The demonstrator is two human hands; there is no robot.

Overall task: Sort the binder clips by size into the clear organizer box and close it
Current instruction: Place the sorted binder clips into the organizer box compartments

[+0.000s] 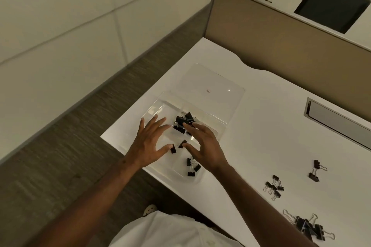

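Note:
The clear organizer box [154,106] lies open on the white desk's left corner, its lid [216,84] folded flat behind it. Large black binder clips [183,121] sit in a far compartment, tiny clips [181,144] in the middle, small clips [192,167] in the near one. My left hand [149,142] and my right hand [202,146] hover over the box with fingers spread, holding nothing. Loose clips lie on the desk to the right: small ones [274,186], two medium ones [316,169], and large ones [310,226] near the front edge.
A tan partition [281,40] rises behind the white desk [251,126]. A metal cable slot [337,124] is set into the desk at the right. Carpet [80,156] lies left of the desk edge. A black chair back [331,6] stands beyond the partition.

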